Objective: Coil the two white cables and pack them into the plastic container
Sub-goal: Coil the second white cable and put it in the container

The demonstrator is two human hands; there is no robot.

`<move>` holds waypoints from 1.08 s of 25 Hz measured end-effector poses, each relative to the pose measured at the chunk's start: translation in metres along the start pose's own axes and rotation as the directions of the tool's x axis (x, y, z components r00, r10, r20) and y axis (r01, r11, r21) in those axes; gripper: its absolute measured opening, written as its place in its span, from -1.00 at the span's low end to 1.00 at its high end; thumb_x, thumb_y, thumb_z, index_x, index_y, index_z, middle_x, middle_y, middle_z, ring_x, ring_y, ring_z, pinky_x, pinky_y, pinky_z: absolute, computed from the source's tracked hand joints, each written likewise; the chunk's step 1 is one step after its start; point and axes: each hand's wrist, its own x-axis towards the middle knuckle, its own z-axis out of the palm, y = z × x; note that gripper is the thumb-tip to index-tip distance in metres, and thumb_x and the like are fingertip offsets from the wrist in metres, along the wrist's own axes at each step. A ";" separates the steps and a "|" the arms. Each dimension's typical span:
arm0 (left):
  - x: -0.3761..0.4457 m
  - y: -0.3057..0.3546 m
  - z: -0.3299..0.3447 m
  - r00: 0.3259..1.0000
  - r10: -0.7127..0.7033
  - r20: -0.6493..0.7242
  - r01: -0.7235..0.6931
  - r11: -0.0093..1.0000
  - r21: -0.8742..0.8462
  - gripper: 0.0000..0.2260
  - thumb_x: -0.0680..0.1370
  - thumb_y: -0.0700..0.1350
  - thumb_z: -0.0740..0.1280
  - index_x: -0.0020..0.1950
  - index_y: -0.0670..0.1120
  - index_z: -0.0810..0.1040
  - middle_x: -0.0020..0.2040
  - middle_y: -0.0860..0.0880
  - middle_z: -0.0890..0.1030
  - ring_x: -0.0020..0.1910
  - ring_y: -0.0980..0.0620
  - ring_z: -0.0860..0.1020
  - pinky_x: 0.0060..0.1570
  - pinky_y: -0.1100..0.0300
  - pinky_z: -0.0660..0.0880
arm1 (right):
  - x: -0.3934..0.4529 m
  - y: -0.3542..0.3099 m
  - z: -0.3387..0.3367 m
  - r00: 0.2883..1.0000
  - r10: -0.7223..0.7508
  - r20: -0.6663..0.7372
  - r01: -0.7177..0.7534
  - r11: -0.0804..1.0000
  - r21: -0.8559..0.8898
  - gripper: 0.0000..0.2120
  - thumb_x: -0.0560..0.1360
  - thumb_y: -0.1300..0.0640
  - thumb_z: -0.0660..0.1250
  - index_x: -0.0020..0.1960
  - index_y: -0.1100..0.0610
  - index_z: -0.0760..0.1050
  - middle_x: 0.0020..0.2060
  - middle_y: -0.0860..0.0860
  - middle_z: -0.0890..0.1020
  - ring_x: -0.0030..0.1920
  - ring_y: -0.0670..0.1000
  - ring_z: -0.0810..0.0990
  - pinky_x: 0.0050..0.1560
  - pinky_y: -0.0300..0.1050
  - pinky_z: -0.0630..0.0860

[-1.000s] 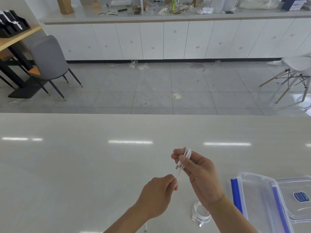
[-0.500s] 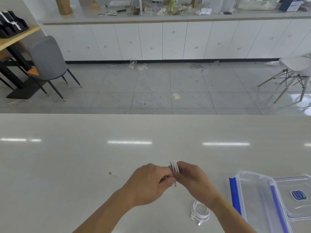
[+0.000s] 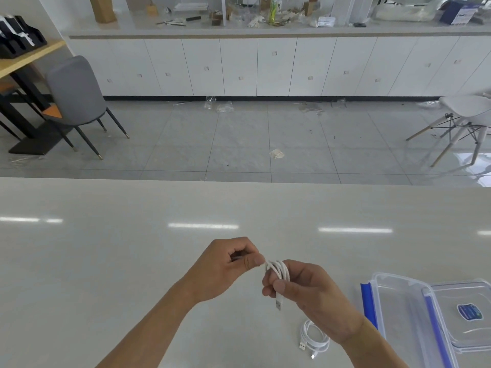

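My right hand (image 3: 305, 293) grips a white cable (image 3: 279, 272) wound into several loops, its USB plug hanging below my thumb. My left hand (image 3: 225, 264) pinches the free end of the same cable just left of the loops. A second white cable (image 3: 313, 338) lies coiled on the table beneath my right wrist. The clear plastic container (image 3: 393, 309) with blue clips sits open at the right.
The container's lid (image 3: 473, 312) with a blue sticker lies to the right of the container, at the frame edge. The white table (image 3: 106, 261) ends at a far edge; beyond it is a tiled floor with chairs and cabinets.
My left hand came up from below to meet the right hand, then drew a little to the left holding the cable's end. The loops in my right hand are now wound tighter.
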 end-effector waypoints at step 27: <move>-0.005 0.004 0.062 0.894 0.425 0.138 -0.349 0.473 0.809 -0.86 0.50 -0.01 0.41 -0.21 -0.01 0.54 -0.37 0.09 0.54 -0.45 0.09 0.52 -0.58 0.25 0.29 | 0.017 0.028 0.001 0.917 -0.021 -0.398 0.014 1.000 -0.019 -0.76 0.63 0.23 0.23 0.03 0.13 0.69 0.01 -0.05 0.76 0.11 -0.05 0.68 0.03 -0.24 0.56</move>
